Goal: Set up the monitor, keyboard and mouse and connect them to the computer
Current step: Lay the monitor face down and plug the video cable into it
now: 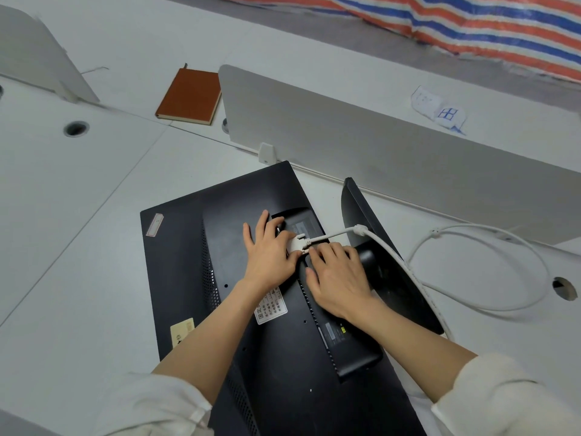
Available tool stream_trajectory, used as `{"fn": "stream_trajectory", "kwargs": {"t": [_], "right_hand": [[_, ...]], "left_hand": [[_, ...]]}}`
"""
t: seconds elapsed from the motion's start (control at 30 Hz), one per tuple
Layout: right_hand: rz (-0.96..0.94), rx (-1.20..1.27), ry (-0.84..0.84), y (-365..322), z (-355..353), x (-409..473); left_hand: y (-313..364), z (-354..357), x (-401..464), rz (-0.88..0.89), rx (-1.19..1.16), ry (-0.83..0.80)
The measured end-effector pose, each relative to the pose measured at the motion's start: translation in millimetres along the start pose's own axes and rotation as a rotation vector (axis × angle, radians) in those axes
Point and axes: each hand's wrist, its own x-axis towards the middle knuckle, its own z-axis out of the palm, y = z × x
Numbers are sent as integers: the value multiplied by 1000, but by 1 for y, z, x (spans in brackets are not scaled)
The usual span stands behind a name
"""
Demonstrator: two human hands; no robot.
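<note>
- Fingertips [314, 253] of right hand [341, 280] curled in on the lower thumbscrew of the white connector [297, 243]; pinch looks closed on the screw, exact contact too small to confirm.
- Left hand [267, 251] lies flat beside it, fingers straight and slightly spread, pressing the connector's far side against the port recess; thumb side touches the plug body.
- Connector sits between both hands, at the port bay on the back of the monitor [188, 262].
- Monitor lies face down on the white desk [78, 231] under both hands, back panel up, labels visible on the rear below the wrists.
- Stand base [377, 247] tilted up just right of the right hand, attached at the neck behind the knuckles.
- White cable [490, 306] runs from the connector over the stand base, then loops out well to the right across the desk.
- Cable hole [564, 287] in the desk just past that loop.
- Grey divider panel [393, 152] stands beyond the fingertips; brown notebook [190, 96] well beyond, to the left.
- White sleeves pushed up on both forearms.
</note>
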Motion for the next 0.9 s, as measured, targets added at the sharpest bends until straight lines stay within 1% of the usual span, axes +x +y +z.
{"fn": "stream_trajectory", "kwargs": {"t": [0.1, 0.23, 0.4, 0.5, 0.6, 0.73, 0.9], "right_hand": [[16, -34, -21, -8, 5, 3], [69, -12, -48, -18, 6, 4], [31, -19, -43, -12, 5, -4], [69, -30, -108, -20, 6, 0], [89, 15, -105, -20, 4, 2], [27, 18, -58, -8, 3, -2], [13, 8, -128, -13, 3, 1]], "left_hand": [[0, 0, 0, -4, 1, 2], [1, 0, 0, -12, -7, 0], [0, 1, 0, -1, -7, 3], [-1, 1, 0, -2, -8, 1], [-1, 1, 0, -4, -4, -1], [-1, 1, 0, 0, -10, -2], [-2, 2, 1, -2, 8, -3]]}}
